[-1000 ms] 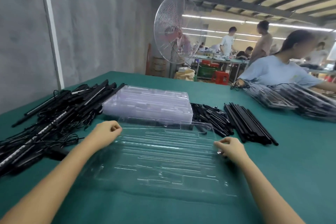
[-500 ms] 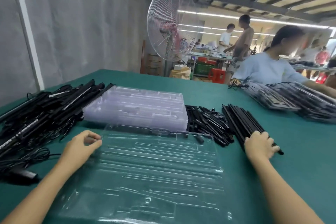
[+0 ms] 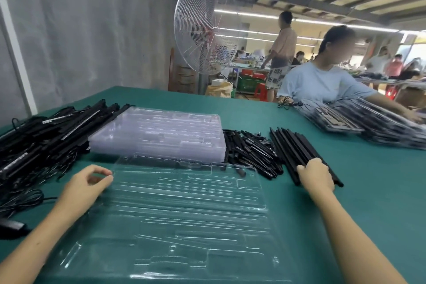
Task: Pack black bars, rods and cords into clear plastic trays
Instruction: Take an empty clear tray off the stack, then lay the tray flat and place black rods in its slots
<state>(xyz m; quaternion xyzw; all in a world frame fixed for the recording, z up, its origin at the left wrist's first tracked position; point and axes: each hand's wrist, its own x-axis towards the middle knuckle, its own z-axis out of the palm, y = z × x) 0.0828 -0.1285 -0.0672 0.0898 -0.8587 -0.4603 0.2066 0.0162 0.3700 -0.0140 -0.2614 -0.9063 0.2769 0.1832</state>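
An empty clear plastic tray (image 3: 184, 210) lies on the green table in front of me. My left hand (image 3: 85, 184) is at its far left corner, thumb and forefinger curled into a ring that pinches the tray's edge. My right hand (image 3: 314, 175) lies over the near ends of a bundle of long black bars (image 3: 297, 147) to the tray's right, its fingers curled round them. Between the bars and the tray sits a heap of short black rods (image 3: 251, 150). At the left lies a pile of black light bars with cords (image 3: 46, 136).
A stack of clear trays (image 3: 156, 134) stands just behind the empty one. Loose cords (image 3: 20, 200) and a black adapter (image 3: 11, 226) lie at the near left. A person (image 3: 322, 83) at the far right handles packed trays (image 3: 368, 122). A large fan (image 3: 205, 27) stands beyond the table.
My right hand left the tray's right edge, moved right and closed over the black bars. The left hand stayed at the tray's left edge.
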